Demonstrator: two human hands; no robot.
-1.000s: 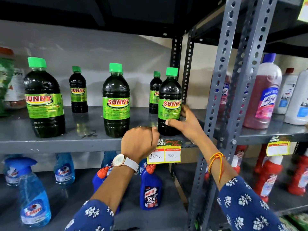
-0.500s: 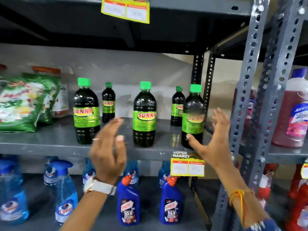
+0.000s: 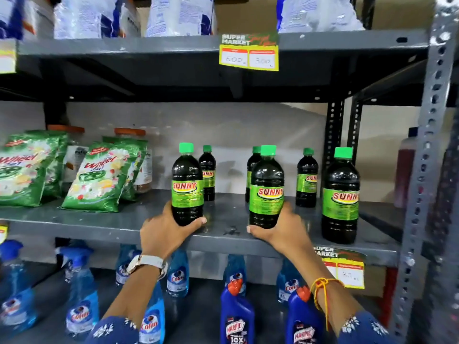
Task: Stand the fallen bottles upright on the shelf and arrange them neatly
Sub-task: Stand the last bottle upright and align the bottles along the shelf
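Three large dark Sunny bottles with green caps stand upright along the front of the grey middle shelf (image 3: 87,225). My left hand (image 3: 165,230) grips the base of the left bottle (image 3: 187,184). My right hand (image 3: 280,230) wraps the base of the middle bottle (image 3: 266,187). The right bottle (image 3: 340,197) stands free near the shelf post. Behind them three smaller Sunny bottles (image 3: 208,173), (image 3: 251,167), (image 3: 306,178) stand upright at the back; the middle one is partly hidden.
Green Wheel detergent packs (image 3: 104,176) lean on the shelf's left part with jars behind. A perforated steel post (image 3: 422,170) bounds the right. Blue Colin sprays (image 3: 82,304) and Harpic bottles (image 3: 237,316) fill the shelf below. Price tags (image 3: 249,52) hang on shelf edges.
Both hands, open in the air half a second ago, have closed on the left and middle bottles. The view has tilted up and pulled back, and now takes in the upper shelf.
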